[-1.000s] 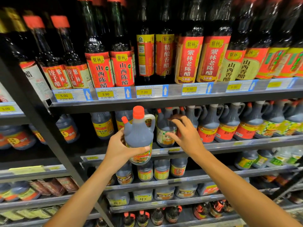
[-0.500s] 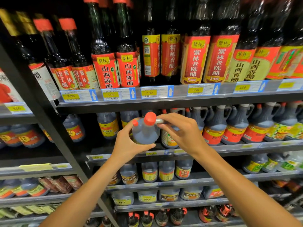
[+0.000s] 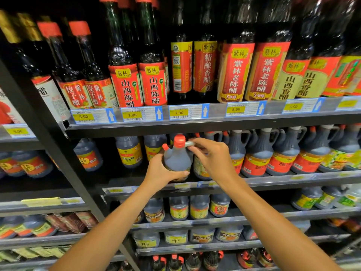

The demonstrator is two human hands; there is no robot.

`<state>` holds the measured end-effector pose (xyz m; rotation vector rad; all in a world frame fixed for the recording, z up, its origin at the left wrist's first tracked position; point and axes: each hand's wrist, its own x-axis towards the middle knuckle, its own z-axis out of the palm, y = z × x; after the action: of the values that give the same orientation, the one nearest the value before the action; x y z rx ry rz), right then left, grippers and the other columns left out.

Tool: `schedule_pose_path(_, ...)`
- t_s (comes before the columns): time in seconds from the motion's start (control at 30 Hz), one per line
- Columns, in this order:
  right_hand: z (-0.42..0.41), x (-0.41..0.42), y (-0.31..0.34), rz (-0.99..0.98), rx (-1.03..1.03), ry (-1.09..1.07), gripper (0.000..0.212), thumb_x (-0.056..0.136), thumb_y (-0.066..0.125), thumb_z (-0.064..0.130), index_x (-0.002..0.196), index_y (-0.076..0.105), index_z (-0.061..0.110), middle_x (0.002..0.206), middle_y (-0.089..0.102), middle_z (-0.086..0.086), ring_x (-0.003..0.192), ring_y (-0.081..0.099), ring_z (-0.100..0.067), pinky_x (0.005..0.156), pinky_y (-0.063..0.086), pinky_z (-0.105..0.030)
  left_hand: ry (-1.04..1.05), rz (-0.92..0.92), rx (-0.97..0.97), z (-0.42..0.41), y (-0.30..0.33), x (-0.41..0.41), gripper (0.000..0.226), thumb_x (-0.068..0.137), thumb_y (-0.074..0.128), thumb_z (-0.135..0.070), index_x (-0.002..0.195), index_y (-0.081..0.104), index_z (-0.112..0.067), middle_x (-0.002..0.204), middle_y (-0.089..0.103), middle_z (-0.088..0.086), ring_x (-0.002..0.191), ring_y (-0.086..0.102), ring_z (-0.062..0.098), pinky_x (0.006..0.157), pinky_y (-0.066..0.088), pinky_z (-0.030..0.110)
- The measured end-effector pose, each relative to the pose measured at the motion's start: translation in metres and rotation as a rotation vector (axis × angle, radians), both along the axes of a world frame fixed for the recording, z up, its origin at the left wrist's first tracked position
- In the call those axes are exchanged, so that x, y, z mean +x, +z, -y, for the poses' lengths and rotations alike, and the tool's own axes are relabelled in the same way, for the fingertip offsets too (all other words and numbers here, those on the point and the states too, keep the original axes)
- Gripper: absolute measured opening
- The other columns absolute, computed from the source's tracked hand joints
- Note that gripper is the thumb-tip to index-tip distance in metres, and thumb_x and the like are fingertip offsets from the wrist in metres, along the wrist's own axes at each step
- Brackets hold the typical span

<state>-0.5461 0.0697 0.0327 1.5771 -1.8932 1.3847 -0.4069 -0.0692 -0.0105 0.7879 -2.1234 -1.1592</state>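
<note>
**Friend:** Where's that jug [image 3: 176,160] now?

**Me:** At the front edge of the middle shelf [image 3: 273,178], in the gap to the left of the row of handled jugs [image 3: 257,153]. My left hand [image 3: 160,173] is wrapped round its lower body, thumb across the front. My right hand [image 3: 213,155] pinches the pale handle [image 3: 189,144] just beside the red cap [image 3: 179,138]. My left hand hides the base, so I can't tell whether it's sitting on the shelf.

**Friend:** How does it look to handle?

**Me:** It's full of dark liquid, so I'd say hefty for its size and likely to slosh if tipped. The plastic looks smooth, probably slippery, and may give under a hard squeeze. I'd let the handle take the weight, steady the belly with my palm, and never lift it by the cap.
</note>
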Motion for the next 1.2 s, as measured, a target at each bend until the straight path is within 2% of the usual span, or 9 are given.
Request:
schedule_pose_path(0.1,0.008,-0.008,-0.007,0.024,0.054,-0.072,0.018,0.089,0.077,0.018,0.102,0.076,0.005,0.094,0.078,-0.006,0.088,0.075,-0.019,0.078,0.062,-0.039,0.0,0.002,0.025,0.004,-0.008,-0.005,0.07,0.052,0.099,-0.034,0.108,0.062,-0.015,0.103,0.069,-0.009,0.098,0.066,0.007,0.077,0.059,0.027)
schedule_pose_path(0.2,0.008,-0.011,-0.012,0.083,0.084,-0.087,0.025,0.09,0.075,0.019,0.11,0.075,0.004,0.101,0.078,-0.008,0.091,0.075,-0.021,0.08,0.062,-0.042,-0.029,-0.004,0.023,0.007,-0.011,-0.009,0.072,0.054,0.099,-0.031,0.114,0.063,-0.013,0.105,0.07,-0.009,0.1,0.067,0.005,0.08,0.059,0.027)
schedule_pose_path(0.37,-0.015,-0.01,-0.017,0.179,-0.027,-0.081,0.027,0.09,0.076,0.019,0.115,0.074,0.007,0.105,0.077,0.0,0.094,0.072,-0.004,0.087,0.059,-0.025,-0.109,0.03,0.052,0.012,-0.005,-0.011,0.084,0.057,0.097,-0.038,0.127,0.056,-0.017,0.114,0.068,-0.01,0.104,0.065,0.003,0.085,0.057,0.028)
schedule_pose_path(0.57,-0.047,-0.014,-0.045,0.253,-0.071,-0.164,0.025,0.089,0.078,0.016,0.112,0.075,0.008,0.101,0.077,0.005,0.092,0.071,0.002,0.084,0.058,-0.019,-0.034,0.053,0.085,0.016,-0.012,-0.009,0.072,0.055,0.097,-0.043,0.112,0.059,-0.019,0.106,0.071,-0.004,0.098,0.067,0.009,0.085,0.06,0.039)
schedule_pose_path(0.73,-0.052,-0.02,-0.063,0.291,0.032,-0.235,0.027,0.086,0.08,0.026,0.108,0.077,0.011,0.094,0.077,0.008,0.087,0.071,0.002,0.083,0.06,-0.025,-0.008,-0.016,0.076,0.018,-0.014,-0.009,0.096,0.054,0.091,-0.054,0.134,0.052,-0.019,0.126,0.065,-0.004,0.113,0.062,0.013,0.095,0.055,0.036)
schedule_pose_path(0.93,-0.052,-0.028,-0.079,0.252,0.268,-0.382,0.045,0.083,0.078,0.049,0.112,0.076,0.014,0.095,0.078,0.004,0.084,0.073,-0.007,0.08,0.062,-0.034,-0.032,-0.016,0.101,0.018,-0.024,-0.005,0.077,0.068,0.092,-0.033,0.129,0.047,-0.029,0.122,0.065,-0.009,0.11,0.063,0.004,0.093,0.056,0.031)
schedule_pose_path(1.03,-0.049,-0.028,-0.08,0.141,0.379,-0.46,0.044,0.085,0.068,0.062,0.097,0.075,0.021,0.083,0.077,0.009,0.079,0.072,-0.009,0.067,0.06,-0.034,-0.065,0.034,0.134,0.02,-0.035,0.004,0.069,0.073,0.089,-0.031,0.129,0.049,-0.026,0.124,0.066,-0.004,0.109,0.064,0.005,0.089,0.055,0.024)
schedule_pose_path(1.1,-0.044,-0.027,-0.076,0.082,0.491,-0.506,0.044,0.087,0.062,0.066,0.083,0.07,0.023,0.067,0.07,0.011,0.073,0.07,-0.012,0.056,0.049,-0.029,-0.059,0.058,0.138,0.019,-0.04,0.006,0.069,0.075,0.087,-0.031,0.133,0.052,-0.018,0.127,0.066,-0.001,0.111,0.063,0.007,0.088,0.053,0.02)
schedule_pose_path(1.2,-0.037,-0.027,-0.072,0.062,0.568,-0.557,0.053,0.087,0.056,0.072,0.072,0.069,0.023,0.058,0.064,0.009,0.068,0.067,-0.015,0.054,0.045,-0.029,-0.027,0.06,0.126,0.018,-0.042,0.004,0.068,0.074,0.088,-0.029,0.132,0.056,-0.014,0.123,0.068,-0.001,0.106,0.064,0.003,0.084,0.053,0.016)
